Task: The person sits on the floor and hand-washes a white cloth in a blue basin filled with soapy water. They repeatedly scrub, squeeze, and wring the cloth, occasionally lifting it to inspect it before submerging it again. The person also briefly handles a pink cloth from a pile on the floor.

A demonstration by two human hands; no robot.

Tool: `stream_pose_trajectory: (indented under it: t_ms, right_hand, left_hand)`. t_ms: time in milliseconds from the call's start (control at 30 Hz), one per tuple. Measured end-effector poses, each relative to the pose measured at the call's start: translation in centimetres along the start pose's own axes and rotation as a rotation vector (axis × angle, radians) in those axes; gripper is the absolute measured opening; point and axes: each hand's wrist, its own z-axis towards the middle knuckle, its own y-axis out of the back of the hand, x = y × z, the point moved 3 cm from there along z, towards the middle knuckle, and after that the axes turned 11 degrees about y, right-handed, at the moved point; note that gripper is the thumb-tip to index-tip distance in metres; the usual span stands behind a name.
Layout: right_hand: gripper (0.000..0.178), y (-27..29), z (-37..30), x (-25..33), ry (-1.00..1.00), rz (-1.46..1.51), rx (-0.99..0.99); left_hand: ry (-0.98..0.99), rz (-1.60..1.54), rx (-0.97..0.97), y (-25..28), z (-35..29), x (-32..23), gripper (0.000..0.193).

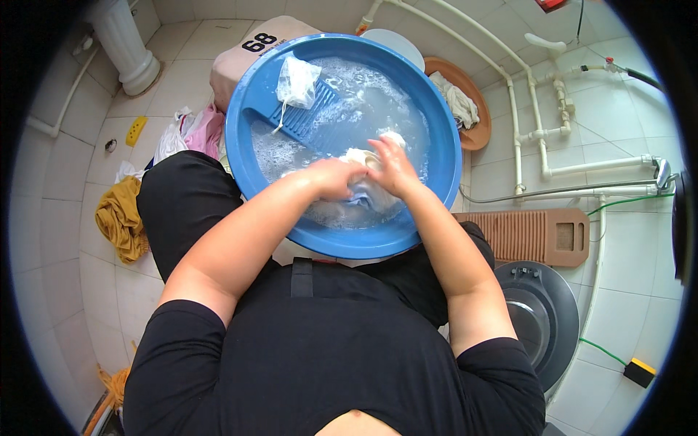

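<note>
- White cloth [371,190]: in blue basin [241,156], among suds [374,86].
- Left hand [337,178]: grip closed on cloth.
- Right hand [392,166]: against cloth; cannot tell grip closure.
- Apparent step: washing; next move calls for two-handed rubbing.

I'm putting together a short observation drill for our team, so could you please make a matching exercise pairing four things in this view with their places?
Things:
1. white pouch
2. mustard-yellow cloth
3. wet white cloth
4. brown washboard

Places:
A. beside the person's right leg
B. at the ridged part of the blue basin
C. at the left hand and right hand
D. beside the person's left leg

Right pairs: 1-B, 2-D, 3-C, 4-A.
</note>
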Motion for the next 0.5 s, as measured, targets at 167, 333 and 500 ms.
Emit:
stream_pose_trajectory:
  t_ms: [167, 333, 500]
  right_hand:
    - [0.073, -2.2, -0.3, -0.9, -0.248, 0.115, 0.474]
    - [0.069, -0.3, 0.2, -1.5, -0.299, 0.023, 0.414]
    - [0.027, 1.4, -1.2, -4.1, -0.339, 0.971, -0.009]
  left_hand:
    - [0.066, 0.116, -0.029, -1.1, 1.3, 2.1, 0.054]
    - [0.294, 0.079, 0.024, 1.7, 0.0, 2.2, 0.044]
    - [0.087, -0.47, -0.204, 1.6, 1.9, 3.1, 0.041]
